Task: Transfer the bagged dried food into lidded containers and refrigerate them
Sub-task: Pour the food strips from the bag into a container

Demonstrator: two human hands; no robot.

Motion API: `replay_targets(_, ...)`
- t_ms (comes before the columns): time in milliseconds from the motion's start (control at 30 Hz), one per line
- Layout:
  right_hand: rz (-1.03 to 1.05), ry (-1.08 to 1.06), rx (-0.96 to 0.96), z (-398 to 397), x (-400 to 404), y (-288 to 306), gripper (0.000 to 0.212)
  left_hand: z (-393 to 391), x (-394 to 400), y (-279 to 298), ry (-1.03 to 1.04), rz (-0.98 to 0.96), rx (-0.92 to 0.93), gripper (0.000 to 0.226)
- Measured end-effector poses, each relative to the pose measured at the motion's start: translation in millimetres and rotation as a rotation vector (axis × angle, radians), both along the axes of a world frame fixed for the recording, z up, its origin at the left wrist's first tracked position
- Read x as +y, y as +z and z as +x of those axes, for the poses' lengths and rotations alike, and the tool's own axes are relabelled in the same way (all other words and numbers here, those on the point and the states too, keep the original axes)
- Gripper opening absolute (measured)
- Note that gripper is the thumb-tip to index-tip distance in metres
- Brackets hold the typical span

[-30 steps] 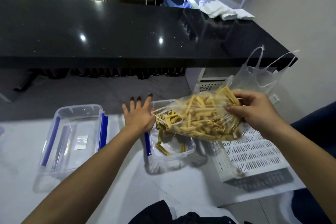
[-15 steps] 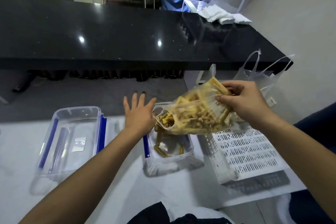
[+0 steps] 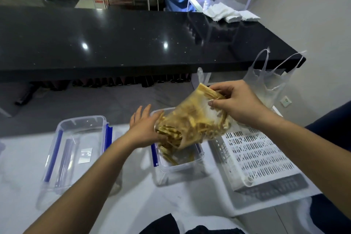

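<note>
A clear bag of yellow dried food sticks [image 3: 195, 119] is tipped mouth-down over a clear container with blue clips [image 3: 178, 167] on the white table. My right hand [image 3: 237, 104] grips the bag's raised bottom end. My left hand [image 3: 144, 127] rests against the container's left rim at the bag's mouth, fingers spread. Several sticks lie inside the container.
A clear lid with blue clips [image 3: 76, 150] lies to the left. A white perforated basket [image 3: 254, 156] sits on the right, with a thin plastic carrier bag [image 3: 269, 80] behind it. A black counter [image 3: 133, 43] runs across the back with white cloths [image 3: 228, 14].
My right hand has lifted the bag's bottom higher, tilting it steeply. The bag's mouth has dropped toward the container, and my left hand has moved in against the mouth.
</note>
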State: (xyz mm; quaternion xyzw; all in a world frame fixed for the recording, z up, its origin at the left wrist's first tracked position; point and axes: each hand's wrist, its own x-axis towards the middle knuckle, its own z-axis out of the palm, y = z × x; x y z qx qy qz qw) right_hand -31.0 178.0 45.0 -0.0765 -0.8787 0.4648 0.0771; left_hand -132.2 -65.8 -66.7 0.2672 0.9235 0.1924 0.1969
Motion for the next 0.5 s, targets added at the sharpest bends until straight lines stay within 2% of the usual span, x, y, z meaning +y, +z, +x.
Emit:
replay_targets(133,0.078,0.047,-0.009,-3,-7,1,0.026,-8,1,55,0.013,0.602,-0.272,0.075)
replay_targets(200,0.078,0.041,-0.003,-5,-8,2,0.027,-10,9,74,-0.006,0.782,-0.373,0.065)
replay_targets(367,0.074,0.058,-0.025,-4,-12,1,0.028,-13,36,92,-0.056,0.851,-0.485,0.051)
replay_targets(500,0.063,0.052,-0.028,-1,-9,-1,0.03,-22,46,89,-0.083,0.883,-0.631,0.049)
